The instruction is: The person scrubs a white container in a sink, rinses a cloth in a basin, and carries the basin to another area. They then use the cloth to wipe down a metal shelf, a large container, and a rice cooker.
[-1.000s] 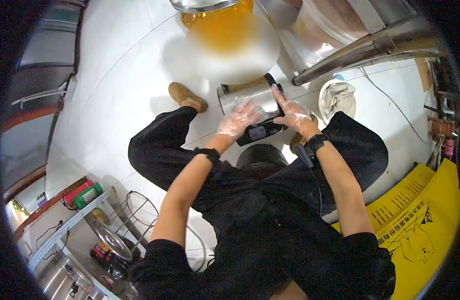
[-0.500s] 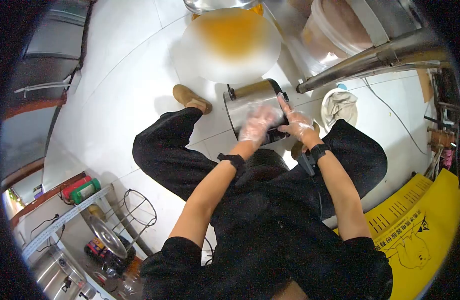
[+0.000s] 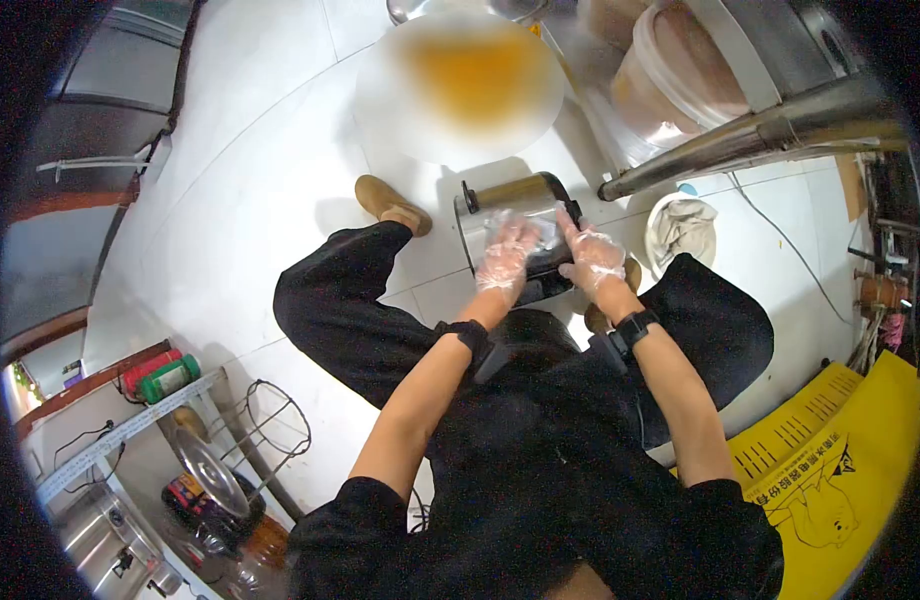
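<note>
A silver metal box with black edges point(image 3: 475, 225) stands on the floor between my knees, a small black tab at its upper left corner. My left hand point(image 3: 507, 255), in a clear plastic glove, lies over its shiny top with the fingers stretched out. Beside those fingers shows a pale, see-through patch. My right hand point(image 3: 592, 255), gloved the same way, rests along the box's black right edge, index finger extended and thumb apart. Both wrists wear black bands.
Beyond the box is a round white surface point(image 3: 380, 110), its middle blurred orange. A white bucket with a cloth point(image 3: 680, 228) stands at the right, below a metal pipe point(image 3: 710, 145). Yellow printed sheeting point(image 3: 850, 470) lies lower right; a shelf with pots point(image 3: 130, 430) lower left.
My left hand, blurred before, has moved slightly left and shows sharply on the box top. My right hand stays at the right edge. The view has shifted a little.
</note>
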`<state>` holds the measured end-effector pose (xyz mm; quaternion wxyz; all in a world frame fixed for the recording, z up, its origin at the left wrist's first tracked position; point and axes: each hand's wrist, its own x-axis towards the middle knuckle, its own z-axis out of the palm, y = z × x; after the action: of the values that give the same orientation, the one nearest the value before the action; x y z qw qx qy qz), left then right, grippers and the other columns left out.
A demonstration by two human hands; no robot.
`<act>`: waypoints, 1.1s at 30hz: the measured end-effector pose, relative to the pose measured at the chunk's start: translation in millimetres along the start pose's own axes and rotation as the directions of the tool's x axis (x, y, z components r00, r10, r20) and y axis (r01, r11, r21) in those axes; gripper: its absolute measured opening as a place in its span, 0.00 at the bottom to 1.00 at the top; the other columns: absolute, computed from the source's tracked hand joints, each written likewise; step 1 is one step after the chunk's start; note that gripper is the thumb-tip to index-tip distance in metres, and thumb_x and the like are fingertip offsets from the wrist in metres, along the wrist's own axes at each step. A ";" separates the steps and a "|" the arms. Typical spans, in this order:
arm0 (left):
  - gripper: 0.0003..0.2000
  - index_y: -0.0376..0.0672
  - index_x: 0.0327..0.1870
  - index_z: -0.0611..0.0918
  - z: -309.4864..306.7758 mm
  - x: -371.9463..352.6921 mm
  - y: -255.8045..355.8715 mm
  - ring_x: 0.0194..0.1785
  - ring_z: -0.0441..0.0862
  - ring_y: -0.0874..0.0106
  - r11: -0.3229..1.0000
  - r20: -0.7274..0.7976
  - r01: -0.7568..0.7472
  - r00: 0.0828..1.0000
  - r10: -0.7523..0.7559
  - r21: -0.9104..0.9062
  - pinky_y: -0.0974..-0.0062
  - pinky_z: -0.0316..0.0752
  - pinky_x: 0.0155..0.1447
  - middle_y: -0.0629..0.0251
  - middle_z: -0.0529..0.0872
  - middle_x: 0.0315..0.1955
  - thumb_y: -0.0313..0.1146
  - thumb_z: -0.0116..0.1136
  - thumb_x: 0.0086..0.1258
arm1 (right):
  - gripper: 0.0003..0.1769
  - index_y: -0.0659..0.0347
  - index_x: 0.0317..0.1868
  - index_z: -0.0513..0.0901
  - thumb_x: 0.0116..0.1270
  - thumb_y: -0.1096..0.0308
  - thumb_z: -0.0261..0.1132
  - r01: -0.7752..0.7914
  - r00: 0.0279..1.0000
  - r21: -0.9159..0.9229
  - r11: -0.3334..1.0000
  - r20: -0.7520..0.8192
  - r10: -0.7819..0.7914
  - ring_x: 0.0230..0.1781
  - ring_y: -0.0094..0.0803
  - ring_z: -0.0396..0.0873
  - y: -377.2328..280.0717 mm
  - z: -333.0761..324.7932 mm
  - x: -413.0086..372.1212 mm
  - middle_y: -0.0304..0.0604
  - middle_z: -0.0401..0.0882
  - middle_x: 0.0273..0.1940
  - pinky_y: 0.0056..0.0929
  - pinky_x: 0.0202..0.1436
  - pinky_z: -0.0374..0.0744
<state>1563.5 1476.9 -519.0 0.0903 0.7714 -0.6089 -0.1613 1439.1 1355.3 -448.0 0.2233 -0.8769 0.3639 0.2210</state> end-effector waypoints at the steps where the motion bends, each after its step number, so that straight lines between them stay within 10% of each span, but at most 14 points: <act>1: 0.28 0.47 0.65 0.66 -8.7 4.1 7.0 0.72 0.54 0.54 0.998 -0.043 -0.012 0.999 0.010 -0.054 0.64 0.48 0.76 0.56 0.64 0.67 0.21 0.49 0.59 | 0.54 0.41 0.74 0.49 0.50 0.62 0.71 -0.017 0.997 -0.050 0.999 -0.080 0.013 0.56 0.50 0.73 -9.5 -3.5 -6.8 0.48 0.65 0.64 0.43 0.56 0.75; 6: 0.32 0.45 0.65 0.65 -31.4 5.4 1.0 0.64 0.67 0.50 0.784 -0.107 0.036 0.986 -0.130 -0.620 0.63 0.64 0.67 0.48 0.71 0.60 0.27 0.55 0.55 | 0.53 0.43 0.74 0.47 0.52 0.62 0.70 0.285 0.922 -0.015 0.958 -0.268 -0.279 0.68 0.47 0.61 -26.1 15.4 4.6 0.48 0.59 0.69 0.41 0.67 0.65; 8: 0.27 0.45 0.61 0.69 -29.2 1.3 -18.9 0.59 0.72 0.50 0.669 0.126 0.207 0.978 -0.167 -0.714 0.63 0.67 0.64 0.48 0.77 0.53 0.26 0.53 0.56 | 0.51 0.44 0.74 0.49 0.53 0.57 0.69 0.216 0.956 0.007 0.976 -0.207 -0.210 0.67 0.46 0.62 -33.2 19.9 10.4 0.45 0.62 0.68 0.43 0.69 0.61; 11: 0.18 0.44 0.53 0.76 -43.8 9.7 -40.5 0.52 0.77 0.55 0.633 -0.321 -0.011 0.868 -0.378 -0.774 0.64 0.70 0.60 0.51 0.80 0.50 0.33 0.54 0.61 | 0.44 0.46 0.71 0.58 0.55 0.56 0.68 0.253 0.924 -0.073 0.965 -0.279 -0.263 0.67 0.45 0.62 -32.1 36.3 19.5 0.42 0.65 0.66 0.48 0.68 0.61; 12: 0.13 0.41 0.43 0.81 -54.0 18.2 -39.3 0.47 0.79 0.61 0.548 -0.246 0.302 0.657 -0.713 -0.780 0.66 0.72 0.54 0.56 0.82 0.47 0.37 0.60 0.60 | 0.41 0.46 0.69 0.62 0.55 0.57 0.68 0.280 0.884 -0.126 0.952 -0.352 -0.306 0.67 0.44 0.62 -30.2 45.0 23.1 0.41 0.66 0.65 0.48 0.68 0.62; 14: 0.17 0.38 0.46 0.81 -30.0 41.3 -92.1 0.50 0.78 0.61 0.350 0.152 0.624 0.608 -0.779 -0.698 0.67 0.70 0.57 0.57 0.83 0.48 0.42 0.59 0.63 | 0.39 0.46 0.68 0.64 0.56 0.57 0.68 0.256 0.895 -0.136 0.957 -0.341 -0.287 0.67 0.43 0.62 -35.2 41.2 19.4 0.40 0.66 0.65 0.48 0.68 0.61; 15: 0.29 0.33 0.58 0.75 -67.9 48.6 -84.5 0.60 0.72 0.62 0.476 0.262 0.772 0.606 -0.751 -0.422 0.66 0.67 0.61 0.56 0.77 0.58 0.51 0.56 0.65 | 0.36 0.47 0.67 0.66 0.57 0.58 0.67 0.236 0.902 -0.147 0.961 -0.334 -0.273 0.67 0.42 0.62 -37.8 38.2 18.1 0.39 0.66 0.65 0.49 0.68 0.61; 17: 0.34 0.36 0.63 0.70 12.3 63.8 -143.7 0.61 0.71 0.56 0.495 0.372 0.605 0.787 -0.493 -0.624 0.67 0.58 0.67 0.48 0.73 0.60 0.60 0.37 0.71 | 0.35 0.49 0.67 0.66 0.58 0.58 0.66 0.228 0.910 -0.175 0.958 -0.312 -0.274 0.67 0.41 0.62 -39.3 37.7 16.5 0.39 0.65 0.65 0.48 0.68 0.61; 19: 0.33 0.35 0.65 0.68 14.2 77.3 -145.6 0.63 0.68 0.63 0.486 0.437 0.633 0.772 -0.462 -0.603 0.73 0.55 0.68 0.54 0.72 0.63 0.57 0.36 0.73 | 0.32 0.51 0.65 0.69 0.58 0.60 0.64 0.235 0.892 -0.209 0.949 -0.343 -0.296 0.66 0.40 0.63 -35.5 45.2 19.5 0.39 0.67 0.65 0.45 0.69 0.62; 21: 0.34 0.35 0.64 0.69 17.0 90.2 -143.1 0.62 0.67 0.66 0.126 0.498 0.595 0.755 -0.427 -0.794 0.74 0.56 0.67 0.58 0.72 0.62 0.59 0.39 0.72 | 0.31 0.51 0.64 0.70 0.57 0.62 0.64 0.233 0.885 -0.200 0.952 -0.362 -0.293 0.66 0.39 0.63 -32.0 51.1 20.7 0.39 0.68 0.64 0.43 0.68 0.63; 25: 0.36 0.35 0.60 0.72 21.3 90.3 -143.1 0.56 0.69 0.63 0.087 0.693 0.753 0.640 -0.332 -0.653 0.73 0.60 0.63 0.54 0.74 0.58 0.62 0.47 0.66 | 0.28 0.52 0.59 0.74 0.54 0.65 0.62 0.261 0.838 -0.199 0.945 -0.439 -0.324 0.61 0.39 0.68 -24.0 55.4 19.0 0.38 0.72 0.59 0.37 0.64 0.68; 27: 0.34 0.36 0.58 0.74 64.0 96.5 -140.1 0.53 0.69 0.63 -0.164 0.726 0.751 0.521 -0.449 -0.640 0.70 0.61 0.61 0.56 0.75 0.55 0.58 0.54 0.62 | 0.27 0.51 0.58 0.74 0.54 0.65 0.62 0.200 0.877 -0.151 0.968 -0.414 -0.246 0.58 0.40 0.71 -17.2 55.0 17.9 0.39 0.73 0.57 0.38 0.58 0.72; 31: 0.23 0.43 0.46 0.79 -62.9 62.8 -47.5 0.42 0.65 0.74 -0.159 0.610 0.619 0.635 -0.474 -0.769 0.75 0.62 0.49 0.71 0.74 0.42 0.51 0.61 0.56 | 0.22 0.54 0.54 0.72 0.57 0.64 0.61 0.026 0.896 0.078 0.997 -0.445 0.011 0.49 0.47 0.76 2.6 50.1 11.8 0.48 0.76 0.50 0.44 0.49 0.77; 33: 0.21 0.45 0.42 0.80 -33.2 57.9 -60.5 0.38 0.62 0.77 -0.116 0.556 0.549 0.775 -0.301 -0.828 0.78 0.59 0.45 0.75 0.72 0.36 0.51 0.62 0.55 | 0.24 0.55 0.55 0.70 0.58 0.64 0.63 0.026 0.844 0.212 0.977 -0.528 0.092 0.43 0.52 0.78 7.9 43.8 17.0 0.50 0.78 0.46 0.46 0.45 0.77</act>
<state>1642.5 1433.6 -516.4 0.4710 0.6286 -0.0516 -0.6167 1434.3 1365.3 -494.3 0.2007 -0.8685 0.4480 -0.0682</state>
